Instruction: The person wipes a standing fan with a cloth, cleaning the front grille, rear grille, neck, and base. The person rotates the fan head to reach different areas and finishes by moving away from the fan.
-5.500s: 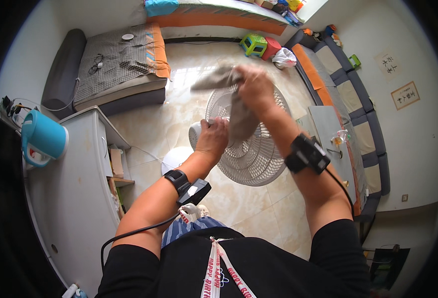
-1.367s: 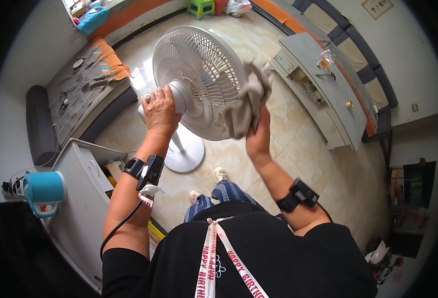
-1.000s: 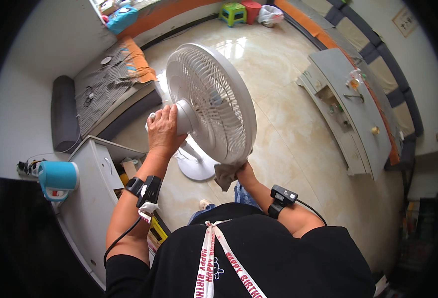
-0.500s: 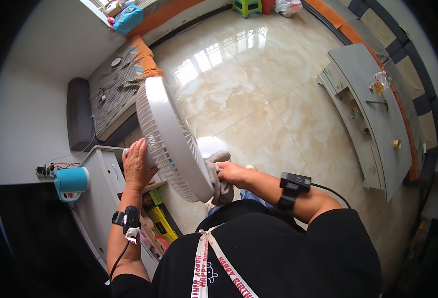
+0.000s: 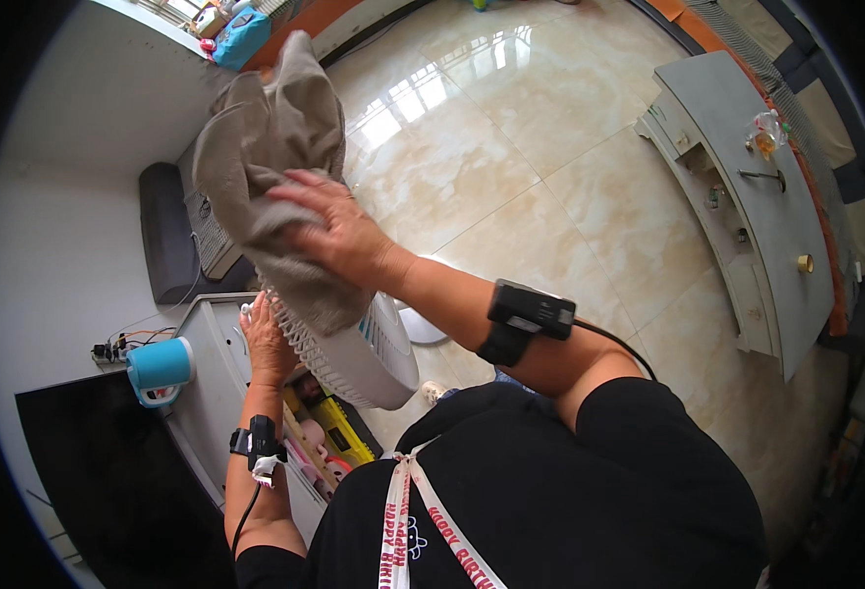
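A white standing fan point(image 5: 378, 368) is in front of me, its round head turned edge-on and its pale base point(image 5: 423, 327) on the floor behind. Over the upper part of its rim and cage drapes a grey-brown cloth point(image 5: 261, 167). My right hand point(image 5: 339, 231) lies on the cloth with fingers spread, slightly smeared by motion. Behind the fan head, my left hand point(image 5: 268, 339) holds the fan at its back; the cage hides part of the fingers.
A grey-white cabinet point(image 5: 207, 329) with an open compartment stands at left, bearing a blue-and-white handled container point(image 5: 158, 373) beside a black screen point(image 5: 108, 471). A low table point(image 5: 737, 177) with small items stands at right. A grey couch point(image 5: 162, 231) lies beyond the cabinet.
My right hand has moved from the fan's near edge up and left over its rim. The cloth, bunched before, is now spread over the fan's upper part. My left hand stays behind the fan.
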The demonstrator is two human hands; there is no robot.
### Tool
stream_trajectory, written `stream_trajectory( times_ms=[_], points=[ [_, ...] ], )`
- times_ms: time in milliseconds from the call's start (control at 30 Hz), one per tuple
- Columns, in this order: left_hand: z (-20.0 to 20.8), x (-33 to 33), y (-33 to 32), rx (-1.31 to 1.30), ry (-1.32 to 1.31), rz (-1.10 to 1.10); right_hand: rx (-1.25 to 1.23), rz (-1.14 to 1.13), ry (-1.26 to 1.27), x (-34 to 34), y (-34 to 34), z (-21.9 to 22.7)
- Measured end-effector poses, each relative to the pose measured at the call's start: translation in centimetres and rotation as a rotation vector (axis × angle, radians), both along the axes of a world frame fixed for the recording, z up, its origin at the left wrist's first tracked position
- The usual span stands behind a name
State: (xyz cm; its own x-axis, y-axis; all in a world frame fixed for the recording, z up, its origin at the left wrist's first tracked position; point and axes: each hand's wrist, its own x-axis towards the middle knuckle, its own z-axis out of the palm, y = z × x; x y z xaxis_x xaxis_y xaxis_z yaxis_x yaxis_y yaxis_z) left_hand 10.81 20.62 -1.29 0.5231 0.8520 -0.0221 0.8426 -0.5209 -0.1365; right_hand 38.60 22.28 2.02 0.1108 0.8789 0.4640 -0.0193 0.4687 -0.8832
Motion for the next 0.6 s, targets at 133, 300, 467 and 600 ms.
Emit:
stream_trajectory(
  times_ms=[133,300,467,600],
  points=[
    [-0.5,-1.0,0.2,0.038,-0.053,-0.053,-0.482,0.399,0.945,-2.7,1.9,-11.1],
    [-1.7,-2.7,0.5,-0.027,-0.071,0.011,-0.962,0.378,1.237,-5.9,-4.2,-23.4],
    [-3.2,-4.6,0.8,-0.013,0.006,0.004,-0.939,0.200,0.624,-5.7,-5.0,-21.5],
    [-4.5,-6.3,1.0,0.137,0.209,-0.119,-0.436,-0.079,0.325,-2.5,-0.6,-11.8]
  ],
)
